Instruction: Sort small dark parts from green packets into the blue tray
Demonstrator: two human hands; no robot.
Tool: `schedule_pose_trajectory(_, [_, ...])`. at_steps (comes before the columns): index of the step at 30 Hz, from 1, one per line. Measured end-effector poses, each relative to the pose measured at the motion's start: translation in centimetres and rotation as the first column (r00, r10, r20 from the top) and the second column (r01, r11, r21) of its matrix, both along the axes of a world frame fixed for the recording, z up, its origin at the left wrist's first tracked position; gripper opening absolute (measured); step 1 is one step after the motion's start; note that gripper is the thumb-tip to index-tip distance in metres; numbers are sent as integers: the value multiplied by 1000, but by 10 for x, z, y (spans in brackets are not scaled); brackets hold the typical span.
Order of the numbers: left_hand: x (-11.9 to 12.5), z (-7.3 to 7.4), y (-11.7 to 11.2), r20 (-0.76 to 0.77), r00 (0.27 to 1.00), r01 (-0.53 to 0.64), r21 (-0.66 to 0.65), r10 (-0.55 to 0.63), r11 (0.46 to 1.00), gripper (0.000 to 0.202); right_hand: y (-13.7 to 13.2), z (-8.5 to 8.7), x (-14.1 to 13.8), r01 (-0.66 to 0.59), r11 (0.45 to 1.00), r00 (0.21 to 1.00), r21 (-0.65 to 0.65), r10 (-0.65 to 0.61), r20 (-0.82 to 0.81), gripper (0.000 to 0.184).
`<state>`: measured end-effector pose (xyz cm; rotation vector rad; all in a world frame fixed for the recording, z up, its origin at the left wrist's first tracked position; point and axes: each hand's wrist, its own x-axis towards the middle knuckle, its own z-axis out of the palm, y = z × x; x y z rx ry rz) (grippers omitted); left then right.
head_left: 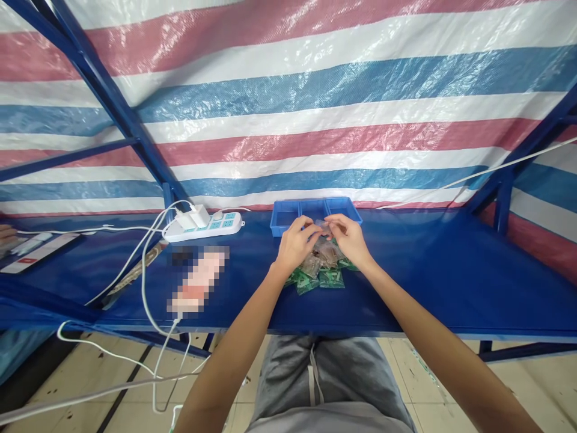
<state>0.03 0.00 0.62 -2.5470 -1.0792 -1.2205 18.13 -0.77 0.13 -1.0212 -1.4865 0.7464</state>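
Pinching a small clear bag (323,228) in the nearly closed right grip (350,236). Curled close to the same bag with the left grip (294,243); cannot tell whether holding or only touching. Bent over a pile of clear and green packets (331,278) on the blue worktop (433,270), just in front of a blue tray (280,231) with 3 compartments, well right of a white power strip (233,224).
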Motion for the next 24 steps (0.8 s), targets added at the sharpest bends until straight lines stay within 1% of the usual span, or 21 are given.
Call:
schedule_pose_trajectory(2, [-1,0,1,13,1000,-6,-9,6,1000,22,0,-1,1,18,999,997,46,-22,79,25])
schedule_pose_trajectory(5, [-2,0,2,37,999,-18,-51,20,999,22,-1,-1,0,3,994,987,109,-20,161,23])
schedule_pose_trajectory(9, [-1,-2,3,65,997,-25,-114,32,993,20,-5,2,-5,24,992,980,124,-48,195,18])
schedule_pose_trajectory(12, [1,-2,2,91,996,-6,-135,19,991,19,-5,1,-5,52,991,979,125,-76,190,21])
schedule_pose_trajectory(14, [2,-1,0,117,993,2,-140,15,990,23,-3,-1,-3,52,994,985,100,-68,160,23])
schedule_pose_trajectory(17, [3,1,-4,118,993,-5,-132,20,991,26,0,-3,0,30,999,997,17,-31,68,28])
schedule_pose_trajectory(21, [2,2,-5,53,998,-16,-105,22,994,28,1,-3,2,2,998,995,-65,-8,-95,34])
schedule_pose_trajectory(24, [2,0,-4,19,999,-34,-109,36,993,22,0,-2,0,-1,997,988,-73,-11,-155,42])
